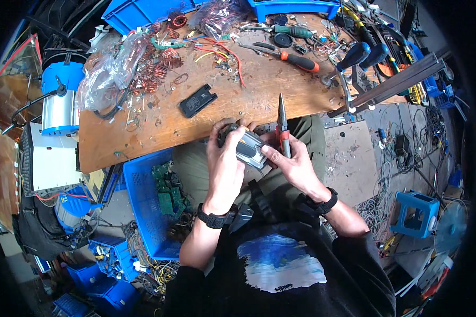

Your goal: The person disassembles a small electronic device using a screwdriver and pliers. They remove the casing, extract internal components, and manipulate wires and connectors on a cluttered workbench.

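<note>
- Far left of frame: one blue-and-silver cylindrical unit [60,103] sits beside the wooden bench [158,127]. Below it, lower left, one blue crate [143,211] holds green circuit boards [169,193]; the exact board count cannot be made out.
- Upper left on the bench: clear plastic bags [108,71] and a tangle of copper wire coils [161,66]. One flat black battery-like pack [198,100] lies alone mid-bench.
- Centre of frame, just below the bench edge, over the lap: the left hand [225,164] wraps over a small grey-and-black device [248,149], fingers curled and pressed around its upper left end.
- The right hand [296,166] supports the device's right end, thumb laid on its face; the other fingers pinch one pair of red-handled needle-nose pliers [283,127], tips pointing up, clear of the device.
- Judged step: the casing is being steadied and inspected, pliers parked. The next move likely calls for swinging the plier tips down to a seam or fastener while the left hand keeps firm hold.
- One black watch or strap shows on each wrist, two in all.
- Upper right on the bench: one orange-handled screwdriver [296,59], one green-handled one [293,31], two blue-handled tools [362,55].
- Lower right, on the floor: one blue plastic stool [417,211] amid loose wiring.
</note>
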`<state>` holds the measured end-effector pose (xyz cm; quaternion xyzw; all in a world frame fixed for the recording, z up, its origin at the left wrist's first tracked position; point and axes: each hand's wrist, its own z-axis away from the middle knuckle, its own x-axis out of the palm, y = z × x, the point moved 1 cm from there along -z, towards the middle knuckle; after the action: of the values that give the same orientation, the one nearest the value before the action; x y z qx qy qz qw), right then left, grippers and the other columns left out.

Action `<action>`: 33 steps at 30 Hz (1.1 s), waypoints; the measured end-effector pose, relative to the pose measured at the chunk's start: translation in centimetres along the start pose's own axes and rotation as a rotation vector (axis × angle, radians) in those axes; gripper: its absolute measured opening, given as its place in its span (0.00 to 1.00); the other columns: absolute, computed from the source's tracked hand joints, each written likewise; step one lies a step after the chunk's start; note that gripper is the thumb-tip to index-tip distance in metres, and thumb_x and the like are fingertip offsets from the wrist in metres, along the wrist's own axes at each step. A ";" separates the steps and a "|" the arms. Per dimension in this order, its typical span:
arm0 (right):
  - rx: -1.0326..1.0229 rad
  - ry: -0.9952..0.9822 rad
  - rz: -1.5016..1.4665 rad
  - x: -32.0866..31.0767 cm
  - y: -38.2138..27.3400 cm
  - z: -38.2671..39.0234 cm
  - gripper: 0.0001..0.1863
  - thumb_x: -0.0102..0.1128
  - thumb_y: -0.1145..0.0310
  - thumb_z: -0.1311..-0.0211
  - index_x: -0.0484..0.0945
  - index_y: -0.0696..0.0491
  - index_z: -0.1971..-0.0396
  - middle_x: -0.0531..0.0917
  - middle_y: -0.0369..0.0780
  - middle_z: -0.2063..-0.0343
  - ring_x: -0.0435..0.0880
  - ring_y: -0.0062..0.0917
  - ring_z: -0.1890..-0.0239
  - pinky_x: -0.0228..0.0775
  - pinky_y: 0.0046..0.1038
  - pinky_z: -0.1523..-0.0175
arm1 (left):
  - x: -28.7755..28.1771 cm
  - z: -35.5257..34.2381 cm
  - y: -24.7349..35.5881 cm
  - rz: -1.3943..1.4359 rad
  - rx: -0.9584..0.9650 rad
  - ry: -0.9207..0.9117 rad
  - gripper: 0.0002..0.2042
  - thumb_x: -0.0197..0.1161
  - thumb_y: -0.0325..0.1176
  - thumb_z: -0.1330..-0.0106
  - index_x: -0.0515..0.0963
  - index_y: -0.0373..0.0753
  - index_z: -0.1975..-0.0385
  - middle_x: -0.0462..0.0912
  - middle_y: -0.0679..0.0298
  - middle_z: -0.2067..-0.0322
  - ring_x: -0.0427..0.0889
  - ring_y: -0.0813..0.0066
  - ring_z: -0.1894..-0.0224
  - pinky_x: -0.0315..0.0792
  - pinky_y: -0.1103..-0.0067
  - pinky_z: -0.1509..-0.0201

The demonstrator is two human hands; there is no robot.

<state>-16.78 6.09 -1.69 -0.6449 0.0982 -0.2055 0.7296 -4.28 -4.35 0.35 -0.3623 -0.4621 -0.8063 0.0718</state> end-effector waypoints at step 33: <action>-0.026 -0.028 -0.087 -2.2 0.4 0.9 0.14 0.64 0.67 0.28 0.76 0.58 0.50 0.84 0.36 0.61 0.83 0.20 0.59 0.78 0.28 0.54 | 0.4 2.0 -3.9 -0.403 0.220 -0.110 0.14 0.63 0.22 0.29 0.74 0.33 0.46 0.85 0.58 0.51 0.86 0.73 0.54 0.81 0.78 0.51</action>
<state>-18.29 7.90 -2.23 -0.6609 0.0626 -0.2269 0.7126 -5.30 -0.50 -1.52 -0.2960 -0.6135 -0.7281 -0.0770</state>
